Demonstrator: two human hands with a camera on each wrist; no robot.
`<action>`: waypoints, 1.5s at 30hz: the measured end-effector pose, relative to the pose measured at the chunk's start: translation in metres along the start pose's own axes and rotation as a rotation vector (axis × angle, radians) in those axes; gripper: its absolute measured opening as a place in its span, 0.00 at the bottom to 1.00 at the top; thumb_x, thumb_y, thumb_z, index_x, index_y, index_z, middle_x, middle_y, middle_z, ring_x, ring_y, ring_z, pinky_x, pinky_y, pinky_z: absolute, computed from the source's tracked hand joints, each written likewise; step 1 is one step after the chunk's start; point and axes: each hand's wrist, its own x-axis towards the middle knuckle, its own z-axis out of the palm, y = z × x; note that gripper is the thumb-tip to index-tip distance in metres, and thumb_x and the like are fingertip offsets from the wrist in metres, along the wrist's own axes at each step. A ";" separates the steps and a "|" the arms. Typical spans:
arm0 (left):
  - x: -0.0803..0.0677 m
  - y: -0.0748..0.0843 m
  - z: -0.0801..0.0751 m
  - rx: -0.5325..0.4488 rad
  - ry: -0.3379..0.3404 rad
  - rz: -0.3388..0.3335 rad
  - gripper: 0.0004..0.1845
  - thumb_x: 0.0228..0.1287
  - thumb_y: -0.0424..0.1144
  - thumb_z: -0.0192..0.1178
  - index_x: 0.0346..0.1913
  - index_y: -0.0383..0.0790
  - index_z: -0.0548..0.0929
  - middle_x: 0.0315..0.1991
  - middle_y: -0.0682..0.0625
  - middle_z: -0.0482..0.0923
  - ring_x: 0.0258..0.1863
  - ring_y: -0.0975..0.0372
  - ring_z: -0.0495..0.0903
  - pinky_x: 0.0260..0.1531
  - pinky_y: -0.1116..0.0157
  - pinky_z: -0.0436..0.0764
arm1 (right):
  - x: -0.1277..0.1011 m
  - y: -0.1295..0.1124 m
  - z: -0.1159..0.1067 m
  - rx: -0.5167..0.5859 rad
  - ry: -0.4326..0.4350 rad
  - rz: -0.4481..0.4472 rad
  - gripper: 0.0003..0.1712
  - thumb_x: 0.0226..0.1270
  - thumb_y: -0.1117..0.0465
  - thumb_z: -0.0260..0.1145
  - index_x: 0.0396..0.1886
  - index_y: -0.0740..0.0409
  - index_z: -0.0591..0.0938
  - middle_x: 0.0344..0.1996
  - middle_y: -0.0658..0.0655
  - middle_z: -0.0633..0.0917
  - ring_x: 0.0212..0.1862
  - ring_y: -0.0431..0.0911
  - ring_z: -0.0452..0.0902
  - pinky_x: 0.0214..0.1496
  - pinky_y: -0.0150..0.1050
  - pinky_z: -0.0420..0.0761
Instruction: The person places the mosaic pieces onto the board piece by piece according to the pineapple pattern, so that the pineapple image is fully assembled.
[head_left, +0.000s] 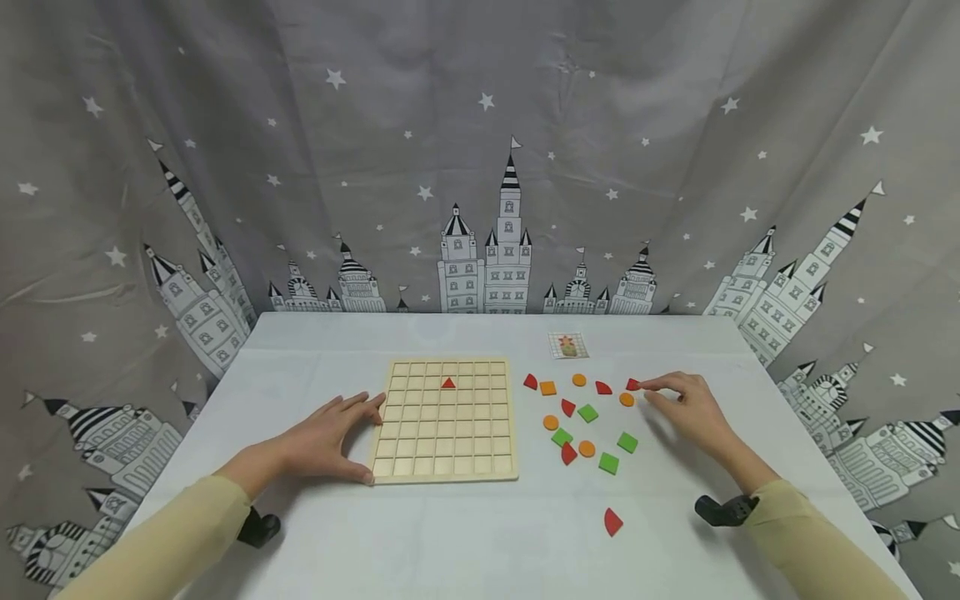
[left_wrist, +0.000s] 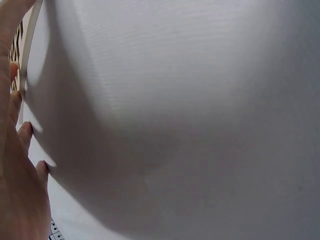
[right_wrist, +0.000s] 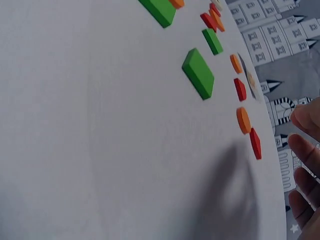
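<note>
Two hands rest on a white table (head_left: 420,533) that stands before a grey curtain (head_left: 300,150) printed with castles and stars. Largest on the table is the wooden grid board (head_left: 442,450), lying flat left of centre, with a single red triangle (head_left: 447,383) sitting in one cell of its second row from the far edge. The left hand (head_left: 330,437) lies flat just beside the board's left edge, fingers straight and relaxed; fingertips touch the edge near the far corner and the thumb touches it near the near corner, gripping nothing. In the left wrist view the fingertips (left_wrist: 25,131) meet the board's rim. The right hand (head_left: 686,408) sits at the right of a loose scatter of flat pieces, its fingers gently bent, with the fingertips at a small red piece (head_left: 633,384); whether it is pinched or merely touched cannot be told. An orange disc (head_left: 627,399) lies just beside that piece, under the fingers. Green squares (head_left: 608,463), further orange discs (head_left: 587,448) and red pieces (head_left: 568,453) lie spread between board and right hand, and one red quarter-round (head_left: 612,522) lies apart, nearer the person. A small picture card (head_left: 568,345) lies beyond the scatter, toward the curtain.
</note>
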 end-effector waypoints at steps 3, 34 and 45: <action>0.000 0.001 0.000 -0.001 0.001 0.005 0.46 0.38 0.79 0.70 0.57 0.55 0.73 0.81 0.46 0.55 0.79 0.41 0.51 0.77 0.38 0.45 | -0.004 0.007 -0.003 -0.012 0.000 0.002 0.17 0.77 0.54 0.63 0.55 0.57 0.87 0.57 0.62 0.83 0.61 0.57 0.66 0.57 0.55 0.73; -0.003 -0.002 0.005 0.020 0.081 0.077 0.47 0.37 0.80 0.69 0.58 0.55 0.74 0.80 0.47 0.58 0.77 0.40 0.54 0.76 0.38 0.49 | -0.011 0.031 -0.007 -0.005 0.000 0.052 0.18 0.74 0.58 0.65 0.58 0.59 0.85 0.58 0.66 0.82 0.61 0.62 0.68 0.61 0.62 0.71; -0.002 -0.001 0.004 0.023 0.077 0.056 0.50 0.34 0.81 0.69 0.60 0.56 0.75 0.80 0.47 0.58 0.77 0.40 0.54 0.75 0.37 0.49 | -0.001 0.032 -0.002 -0.013 -0.023 0.062 0.21 0.73 0.57 0.67 0.62 0.59 0.83 0.60 0.66 0.81 0.65 0.63 0.67 0.68 0.66 0.66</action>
